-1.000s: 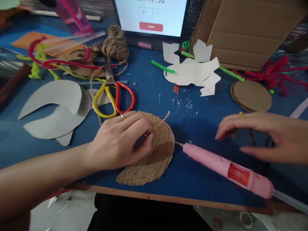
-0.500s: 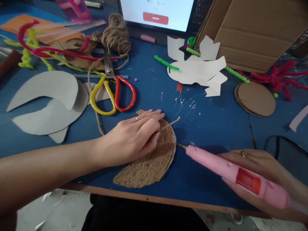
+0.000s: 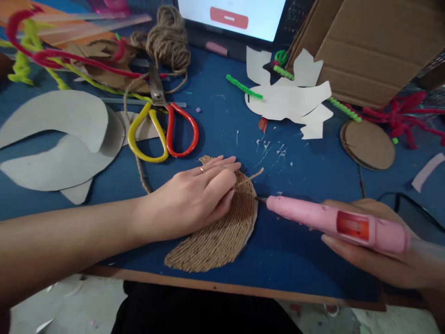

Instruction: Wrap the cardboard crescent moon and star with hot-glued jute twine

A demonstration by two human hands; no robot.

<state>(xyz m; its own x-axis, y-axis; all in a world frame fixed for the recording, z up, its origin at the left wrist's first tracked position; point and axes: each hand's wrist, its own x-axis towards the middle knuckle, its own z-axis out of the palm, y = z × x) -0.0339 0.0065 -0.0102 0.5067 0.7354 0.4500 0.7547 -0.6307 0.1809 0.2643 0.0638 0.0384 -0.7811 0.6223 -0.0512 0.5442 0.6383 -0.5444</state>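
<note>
My left hand (image 3: 201,195) lies over a curved piece covered in rows of brown twine (image 3: 215,241), holding it against the table. Its outer fingers stretch flat, while the bent index finger and thumb close on the strand, whose loose end (image 3: 255,175) pokes out to the right. A pale rim shows along the piece's right edge. In my right hand (image 3: 382,246) is a pink hot glue gun (image 3: 313,215), its nozzle tip at that right edge; whether it touches cannot be seen. The strand runs under my left wrist from a ball of twine (image 3: 168,41).
Scissors (image 3: 167,132) with yellow and red handles lie beyond my left hand. Grey curved cutouts (image 3: 52,171) sit at left, pipe cleaners (image 3: 45,58) behind them. A white paper cutout (image 3: 285,99), cardboard discs (image 3: 368,144), a cardboard box (image 3: 371,51) and a screen (image 3: 232,16) stand farther back.
The glue gun has tilted flatter and its tip has come up and left to the edge of the twine-covered piece. My left hand stays on the piece. The view has shifted slightly.
</note>
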